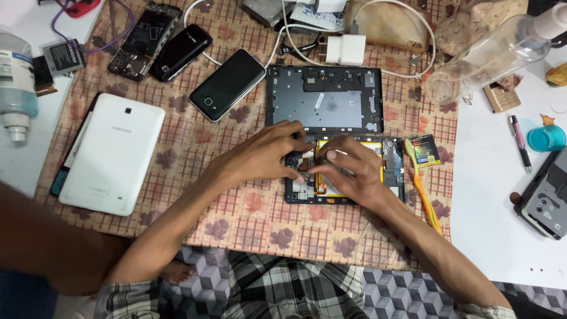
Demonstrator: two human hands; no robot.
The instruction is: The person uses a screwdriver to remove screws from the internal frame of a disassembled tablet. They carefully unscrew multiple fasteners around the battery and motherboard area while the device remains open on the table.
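— What lies left on the patterned cloth [195, 142]?
— A white tablet [112, 153] face down, and above it a black smartphone [227, 84], a rounded black phone [181, 52] and a stripped phone frame [143, 40].
— And to the right?
— A clear plastic bottle [496, 50] on its side, a pen [520, 142], a small teal cup [546, 138] and a white charger [344, 49].

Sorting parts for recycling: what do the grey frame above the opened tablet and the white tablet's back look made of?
Grey frame: probably metal or metal-backed plastic, judging by its flat matte sheen and cutouts. White tablet back: likely glossy plastic, smooth with soft reflections.
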